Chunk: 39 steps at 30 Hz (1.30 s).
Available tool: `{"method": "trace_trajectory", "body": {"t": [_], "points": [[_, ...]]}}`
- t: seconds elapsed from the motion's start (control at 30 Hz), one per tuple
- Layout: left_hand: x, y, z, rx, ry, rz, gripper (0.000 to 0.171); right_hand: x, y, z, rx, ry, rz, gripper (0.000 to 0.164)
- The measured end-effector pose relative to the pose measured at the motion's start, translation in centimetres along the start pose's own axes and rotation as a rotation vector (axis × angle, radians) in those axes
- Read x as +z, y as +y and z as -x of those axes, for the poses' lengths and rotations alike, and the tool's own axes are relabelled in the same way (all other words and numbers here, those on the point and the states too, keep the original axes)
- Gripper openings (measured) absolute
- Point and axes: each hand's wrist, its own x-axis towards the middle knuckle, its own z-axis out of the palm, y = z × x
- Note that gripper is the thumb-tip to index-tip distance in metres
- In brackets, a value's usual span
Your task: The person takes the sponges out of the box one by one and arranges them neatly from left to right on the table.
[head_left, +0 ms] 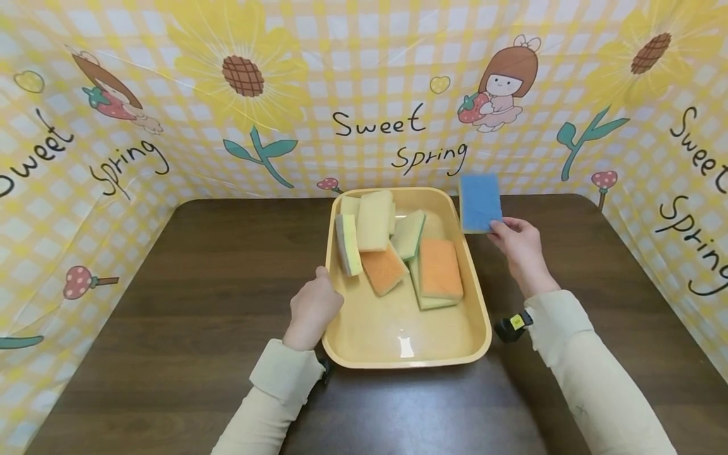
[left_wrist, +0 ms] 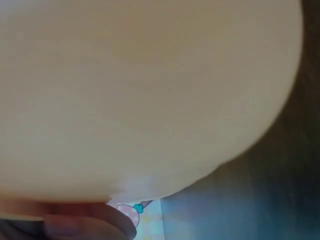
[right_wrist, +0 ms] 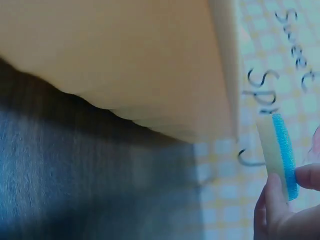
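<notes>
My right hand [head_left: 522, 249] pinches a blue-faced sponge [head_left: 480, 202] by its lower corner, just off the far right rim of a yellow plastic tray [head_left: 364, 341]. The right wrist view shows this sponge edge-on, between thumb and fingers, with a pale yellow back. At the tray's left rim, my left hand [head_left: 315, 306] grips the edge with curled fingers, partly visible in the left wrist view. Inside the tray lie several sponges: an orange sponge [head_left: 440, 268] at the right, another orange sponge [head_left: 385, 270] in the middle, a pale yellow sponge [head_left: 375, 221], a grey-and-yellow sponge [head_left: 348, 246] tilted at the left.
The tray stands on a dark wooden table [head_left: 216, 303]. A yellow-checked sheet [head_left: 318, 82] with flowers and writing rises behind the table and along both sides. A green-edged sponge [head_left: 408, 234] leans among the others at the tray's middle.
</notes>
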Motion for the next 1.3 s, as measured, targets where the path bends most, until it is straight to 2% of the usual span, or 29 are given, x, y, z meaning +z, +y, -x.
{"method": "trace_trajectory", "body": {"t": [0.13,0.33,0.53,0.73,0.83,1.07,1.17,1.3], "points": [[0.1,-0.1,0.0,-0.004,0.018,0.014,0.039,-0.2,0.5,-1.3,0.091,0.038,-0.028,0.011],[0.1,-0.1,0.0,0.001,0.045,0.03,0.035,-0.1,1.4,-3.1,0.095,0.109,0.066,0.011],[0.3,0.0,0.2,-0.014,0.055,0.04,0.034,-0.1,2.5,-4.0,0.127,0.096,0.146,0.011],[0.3,0.1,0.3,-0.024,0.062,0.035,0.034,-0.3,3.4,-4.5,0.171,0.074,0.147,0.029],[0.3,0.2,0.3,-0.022,0.069,0.038,0.035,-0.5,3.8,-4.7,0.177,0.079,0.156,0.032],[0.4,0.2,0.3,-0.017,0.079,0.046,0.035,-0.8,4.5,-4.8,0.169,0.103,0.165,0.023],[0.4,0.2,0.3,-0.017,0.081,0.048,0.034,-0.7,4.7,-4.8,0.145,0.106,0.196,0.032],[0.4,0.0,0.2,-0.018,0.081,0.045,0.033,-0.5,5.0,-4.5,0.097,0.067,0.312,0.05]]}}
